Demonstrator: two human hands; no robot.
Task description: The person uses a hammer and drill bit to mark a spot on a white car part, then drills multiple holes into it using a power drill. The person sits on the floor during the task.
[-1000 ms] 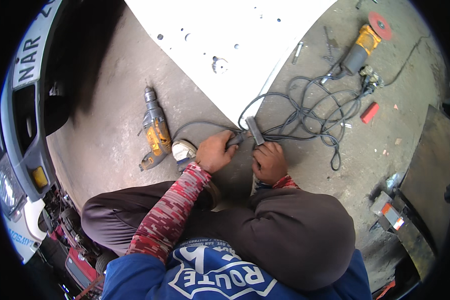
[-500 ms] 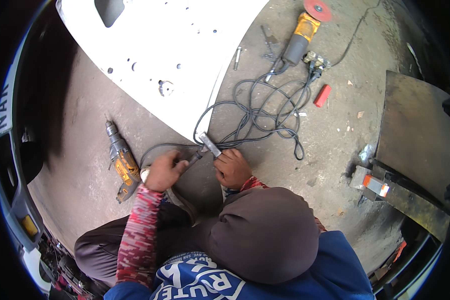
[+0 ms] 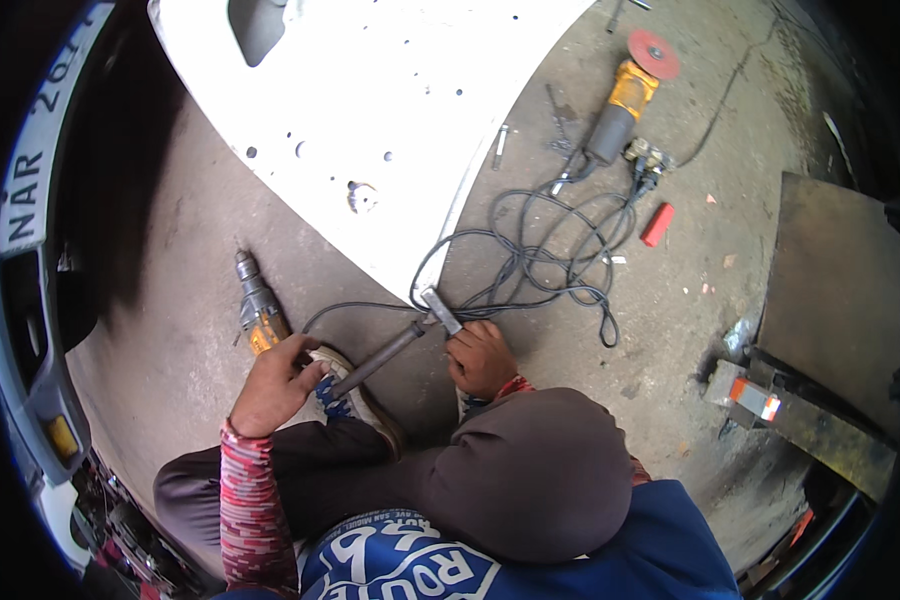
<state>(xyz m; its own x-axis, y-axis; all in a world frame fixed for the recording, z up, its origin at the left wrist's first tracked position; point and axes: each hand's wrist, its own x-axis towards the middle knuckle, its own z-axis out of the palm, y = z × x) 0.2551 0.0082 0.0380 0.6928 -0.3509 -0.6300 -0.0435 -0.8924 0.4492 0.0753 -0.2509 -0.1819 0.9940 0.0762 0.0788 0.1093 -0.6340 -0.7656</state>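
Observation:
My left hand (image 3: pixel 275 388) is off the floor beside my left shoe (image 3: pixel 370 415), its thumb and fingers apart and nothing in it. Its fingertips overlap the rear of the yellow and grey power drill (image 3: pixel 260 312); I cannot tell whether they touch. My right hand (image 3: pixel 482 358) is closed round a short grey metal bar (image 3: pixel 441 311), which points at the corner of a white sheet-metal panel (image 3: pixel 340 115). A dark rod-shaped handle (image 3: pixel 380 360), seemingly a hammer's, slants from my shoe's laces toward the bar. Its head end is partly hidden by the bar.
A tangled black cord (image 3: pixel 530 250) lies right of the panel, leading to an angle grinder (image 3: pixel 620 110) with a red disc and a plug box (image 3: pixel 648 160). A red block (image 3: pixel 657 225) lies beyond. A dark metal plate (image 3: pixel 830 280) stands right; a vehicle bumper (image 3: pixel 30 330) is left.
My left hand has let go of the dark handle and moved left toward the drill. The right hand still grips the metal bar. The whole view has shifted slightly.

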